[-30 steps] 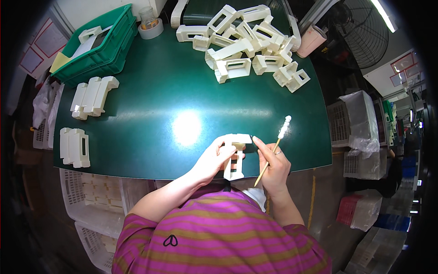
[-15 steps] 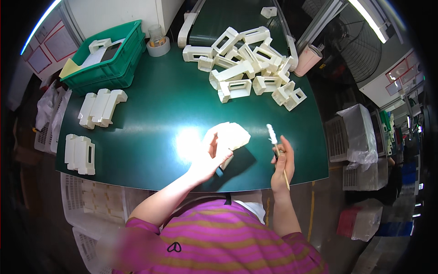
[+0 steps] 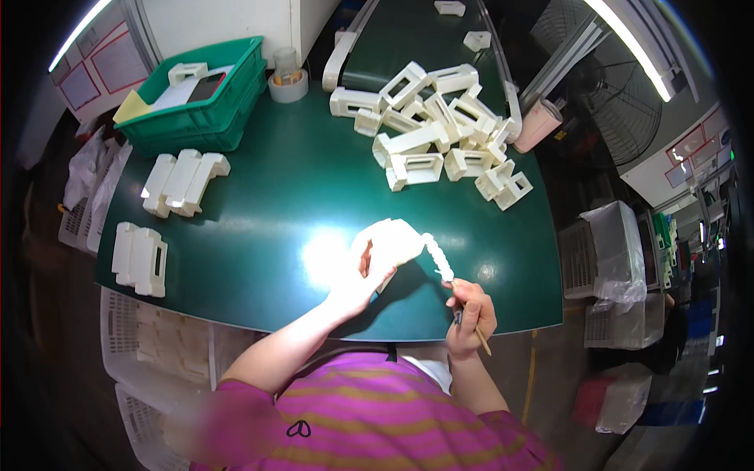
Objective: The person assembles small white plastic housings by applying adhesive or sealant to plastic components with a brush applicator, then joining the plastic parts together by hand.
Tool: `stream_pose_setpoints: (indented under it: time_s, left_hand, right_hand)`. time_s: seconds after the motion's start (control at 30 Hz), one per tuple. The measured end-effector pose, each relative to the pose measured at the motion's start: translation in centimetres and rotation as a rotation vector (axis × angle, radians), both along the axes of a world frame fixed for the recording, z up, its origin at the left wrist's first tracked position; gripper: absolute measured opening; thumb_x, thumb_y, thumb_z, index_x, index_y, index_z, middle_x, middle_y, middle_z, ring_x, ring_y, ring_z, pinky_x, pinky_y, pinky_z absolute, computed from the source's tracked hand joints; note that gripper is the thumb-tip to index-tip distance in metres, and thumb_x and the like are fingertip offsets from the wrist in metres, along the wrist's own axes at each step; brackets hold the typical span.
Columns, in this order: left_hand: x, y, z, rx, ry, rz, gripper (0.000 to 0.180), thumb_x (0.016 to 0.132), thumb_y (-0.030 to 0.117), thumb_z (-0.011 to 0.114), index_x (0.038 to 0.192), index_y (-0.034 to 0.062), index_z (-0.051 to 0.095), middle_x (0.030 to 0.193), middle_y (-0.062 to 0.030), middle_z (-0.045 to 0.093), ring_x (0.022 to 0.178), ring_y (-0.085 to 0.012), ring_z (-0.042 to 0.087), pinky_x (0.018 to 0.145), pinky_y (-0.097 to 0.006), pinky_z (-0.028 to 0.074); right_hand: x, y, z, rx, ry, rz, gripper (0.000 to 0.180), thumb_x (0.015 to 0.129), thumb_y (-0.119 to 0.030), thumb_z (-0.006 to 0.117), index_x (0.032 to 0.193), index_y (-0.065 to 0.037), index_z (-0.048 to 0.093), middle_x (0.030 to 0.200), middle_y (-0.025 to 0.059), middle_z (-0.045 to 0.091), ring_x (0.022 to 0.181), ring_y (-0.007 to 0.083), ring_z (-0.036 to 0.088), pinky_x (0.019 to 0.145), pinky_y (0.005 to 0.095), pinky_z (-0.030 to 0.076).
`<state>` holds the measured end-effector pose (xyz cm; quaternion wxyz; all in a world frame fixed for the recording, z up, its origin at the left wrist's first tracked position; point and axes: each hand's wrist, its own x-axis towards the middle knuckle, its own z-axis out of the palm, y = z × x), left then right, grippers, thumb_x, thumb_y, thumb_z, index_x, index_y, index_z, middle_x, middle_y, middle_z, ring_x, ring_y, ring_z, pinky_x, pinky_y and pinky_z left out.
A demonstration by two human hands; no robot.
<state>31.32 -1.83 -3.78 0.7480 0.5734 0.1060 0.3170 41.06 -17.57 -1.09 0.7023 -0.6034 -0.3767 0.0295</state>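
My left hand (image 3: 353,284) is wrapped round a white plastic housing (image 3: 399,242), tilted up just above the near middle of the table. Glare washes out the housing's details. In my right hand (image 3: 473,315) is a thin wooden stick with a long, lumpy white tip (image 3: 438,259), like a cotton swab. The tip's far end reaches the right edge of the housing; whether they touch I cannot tell. The fingers are pinched round the stick, and its bare wooden end sticks out below them.
Loose white housings (image 3: 416,168) are heaped at the back right, by a green conveyor belt (image 3: 408,39). Several more stand in rows (image 3: 140,259) at the left. A green crate (image 3: 188,125), a tape roll (image 3: 288,88) and a pink cylinder (image 3: 539,125) line the green table (image 3: 267,204).
My right hand has moved left and nearer to me, and the stick's white tip has swung over to the housing. The left hand still holds the housing. The view has shifted slightly.
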Motion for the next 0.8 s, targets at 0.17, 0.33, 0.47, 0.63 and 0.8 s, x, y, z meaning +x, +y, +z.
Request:
stream_pose_setpoints:
  time_s: [0.17,0.33,0.47,0.63,0.8]
  left_hand:
    - [-0.3,0.0,-0.3,-0.078,0.034,-0.009,0.061,0.080,0.006,0.060,0.133,0.0032,0.030,0.127,-0.0111,0.041,0.117,-0.0215,0.042,0.098,-0.036,0.034]
    - [-0.3,-0.6,0.0,0.005,-0.124,-0.050,0.060,0.080,0.006,0.061,0.132,0.0031,0.031,0.132,-0.0118,0.037,0.122,-0.0226,0.036,0.101,-0.038,0.030]
    - [-0.4,-0.4,0.9,-0.088,-0.019,-0.168,0.064,0.079,0.013,0.063,0.133,0.0019,0.030,0.132,-0.0125,0.035,0.124,-0.0250,0.033,0.104,-0.038,0.025]
    - [-0.7,-0.1,0.4,-0.079,0.004,-0.266,0.069,0.078,0.020,0.065,0.133,0.0013,0.029,0.132,-0.0122,0.035,0.126,-0.0245,0.030,0.104,-0.037,0.023]
    - [-0.7,0.0,0.4,-0.093,0.013,-0.313,0.069,0.079,0.026,0.063,0.133,0.0014,0.028,0.132,-0.0124,0.035,0.126,-0.0241,0.030,0.105,-0.038,0.022]
  right_hand:
    - [-0.4,0.4,0.4,0.013,-0.045,0.119,0.026,0.093,-0.016,0.040,0.087,0.002,0.058,0.093,0.0175,0.062,0.062,0.0098,0.049,0.053,0.0205,0.042]
    - [2.2,0.1,-0.1,-0.086,0.359,0.011,0.030,0.094,-0.019,0.038,0.085,0.003,0.056,0.086,0.0178,0.064,0.058,0.0058,0.047,0.045,0.0171,0.034]
    - [2.7,0.1,0.4,0.209,0.491,0.104,0.034,0.094,-0.026,0.040,0.084,0.002,0.056,0.083,0.0210,0.063,0.056,0.0078,0.049,0.044,0.0172,0.033]
    - [2.6,1.1,1.0,0.080,0.655,0.084,0.040,0.095,-0.028,0.037,0.072,0.000,0.055,0.071,0.0197,0.062,0.050,0.0139,0.051,0.043,0.0197,0.035]
    - [4.3,0.1,0.9,0.194,0.714,0.297,0.040,0.095,-0.026,0.037,0.069,-0.001,0.053,0.065,0.0161,0.060,0.047,0.0174,0.051,0.042,0.0225,0.036]
